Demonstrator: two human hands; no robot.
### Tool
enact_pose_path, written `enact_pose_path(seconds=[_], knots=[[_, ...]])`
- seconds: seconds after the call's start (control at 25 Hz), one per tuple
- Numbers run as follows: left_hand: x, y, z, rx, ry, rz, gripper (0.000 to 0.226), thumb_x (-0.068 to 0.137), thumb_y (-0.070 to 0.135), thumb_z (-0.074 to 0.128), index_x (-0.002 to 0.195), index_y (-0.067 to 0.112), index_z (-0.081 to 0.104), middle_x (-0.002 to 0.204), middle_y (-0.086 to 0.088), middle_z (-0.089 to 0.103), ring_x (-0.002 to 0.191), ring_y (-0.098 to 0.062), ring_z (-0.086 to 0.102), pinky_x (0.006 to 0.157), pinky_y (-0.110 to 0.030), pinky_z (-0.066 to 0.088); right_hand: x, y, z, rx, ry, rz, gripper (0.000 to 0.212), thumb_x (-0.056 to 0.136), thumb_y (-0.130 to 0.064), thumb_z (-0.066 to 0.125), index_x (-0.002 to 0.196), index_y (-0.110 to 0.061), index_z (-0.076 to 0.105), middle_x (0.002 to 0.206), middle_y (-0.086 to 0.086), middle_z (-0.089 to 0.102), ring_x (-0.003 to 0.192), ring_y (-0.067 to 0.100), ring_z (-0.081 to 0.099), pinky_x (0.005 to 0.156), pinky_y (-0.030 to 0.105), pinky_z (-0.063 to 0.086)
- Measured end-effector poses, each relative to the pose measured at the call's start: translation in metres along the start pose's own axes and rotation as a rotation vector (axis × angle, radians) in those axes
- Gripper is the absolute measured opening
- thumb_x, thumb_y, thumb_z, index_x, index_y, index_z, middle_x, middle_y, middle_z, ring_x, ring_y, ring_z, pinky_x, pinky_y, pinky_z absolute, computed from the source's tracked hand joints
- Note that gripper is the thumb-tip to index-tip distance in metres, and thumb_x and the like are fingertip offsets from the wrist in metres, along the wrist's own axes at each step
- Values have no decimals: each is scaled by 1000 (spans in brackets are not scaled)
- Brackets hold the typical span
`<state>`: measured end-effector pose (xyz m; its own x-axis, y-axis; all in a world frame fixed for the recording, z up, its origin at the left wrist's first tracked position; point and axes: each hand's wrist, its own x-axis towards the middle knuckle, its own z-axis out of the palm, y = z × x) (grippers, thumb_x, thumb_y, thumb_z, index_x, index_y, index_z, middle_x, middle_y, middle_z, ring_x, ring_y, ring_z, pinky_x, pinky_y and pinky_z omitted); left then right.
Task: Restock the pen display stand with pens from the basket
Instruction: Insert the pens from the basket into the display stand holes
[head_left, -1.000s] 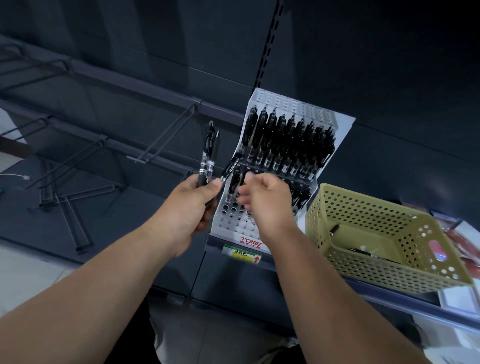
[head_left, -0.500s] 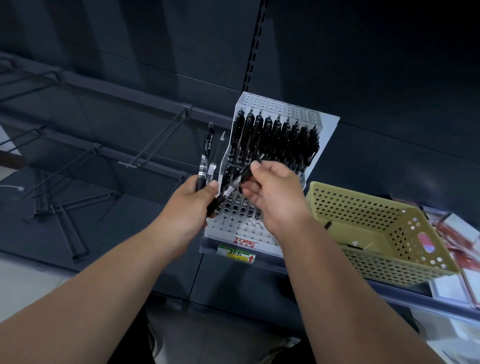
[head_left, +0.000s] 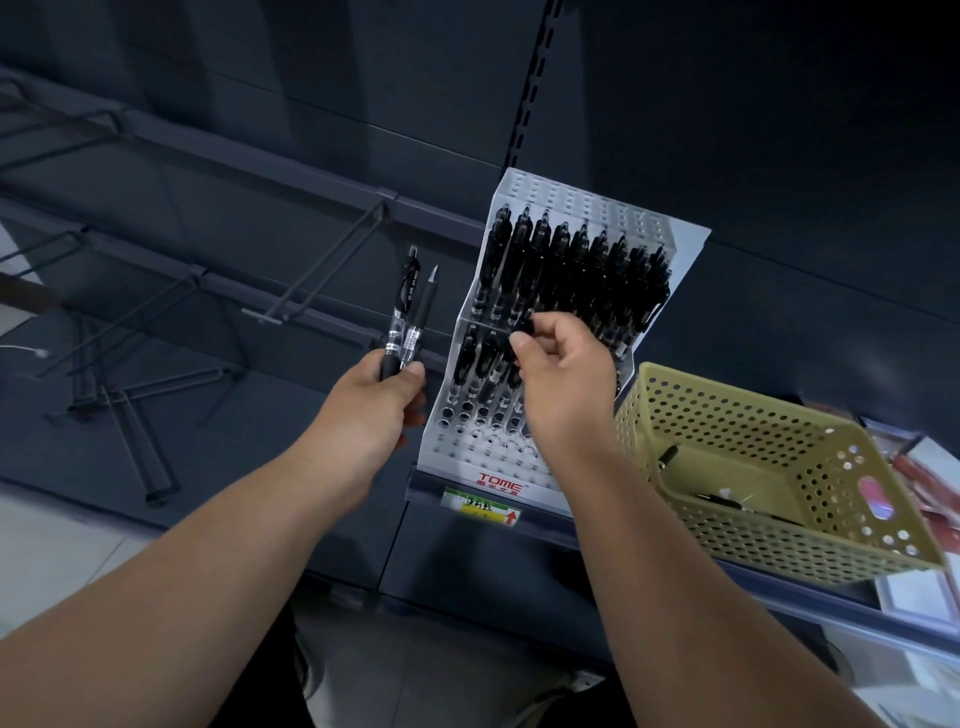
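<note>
The left hand is curled around the lower ends of two black pens, which stick up side by side to the left of the pen display stand, clear of it. The right hand is raised in front of the stand's lower tier, its thumb and fingertips pinching the top of a single black pen. The rest of that pen is hidden behind the hand, so I cannot tell whether its tip sits in a hole. The stand is a white perforated rack in two steps, with a red TOME label on its front lip, and it stands on a dark shelf. Its upper tier is packed with upright upper-tier pens, while the lower tier carries a few back-row pens with open holes in front of them. Just beside the stand on the right sits the olive-yellow perforated basket, with a few loose pens lying on its bottom. A yellow-and-green price tag is fixed to the shelf edge below the stand. Metal display hooks jut from the dark back panel to the left.
</note>
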<state>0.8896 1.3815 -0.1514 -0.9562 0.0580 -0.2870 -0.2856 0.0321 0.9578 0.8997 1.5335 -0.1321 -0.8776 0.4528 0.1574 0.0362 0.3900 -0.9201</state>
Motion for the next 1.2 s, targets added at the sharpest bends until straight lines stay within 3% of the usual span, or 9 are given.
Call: enact_pose_path(seconds=[0.24,0.4,0.52,0.84,1.2], knots=[[6,-1,-1,-8,-13,-20,15,98,27,49,84,22,55,84,0,58,79,-17,57,65,-27,43,7,9,10,-20,-8,-45,20,94,-18,62,114,-19,65,82,-9,61,67,2,55,65,20,52],[8,-3,-1,-18,-17,-26,18,98,28,50,81,24,55,81,2,58,81,-18,58,65,-28,41,8,15,16,-95,-31,-80,24,93,-19,63,116,-15,66,83,-11,61,74,3,58,73,24,53],[7,-4,1,-36,-26,-33,19,98,27,49,80,24,55,78,3,58,79,-17,57,65,-27,42,8,19,20,-156,-39,-62,20,93,-22,63,112,-15,65,84,-12,61,78,4,60,75,26,54],[6,-3,-2,-39,-17,-43,18,98,28,50,82,22,56,80,2,58,78,-17,58,66,-28,43,9,31,28,-293,-73,-15,12,94,-24,62,99,-13,63,71,-10,56,63,8,53,63,29,50],[-7,5,-1,-36,-54,-41,16,98,27,49,89,18,58,64,1,49,58,-13,43,57,-27,41,11,29,26,-447,-112,-73,12,95,-27,59,94,-15,61,75,-2,63,67,17,61,61,34,54]])
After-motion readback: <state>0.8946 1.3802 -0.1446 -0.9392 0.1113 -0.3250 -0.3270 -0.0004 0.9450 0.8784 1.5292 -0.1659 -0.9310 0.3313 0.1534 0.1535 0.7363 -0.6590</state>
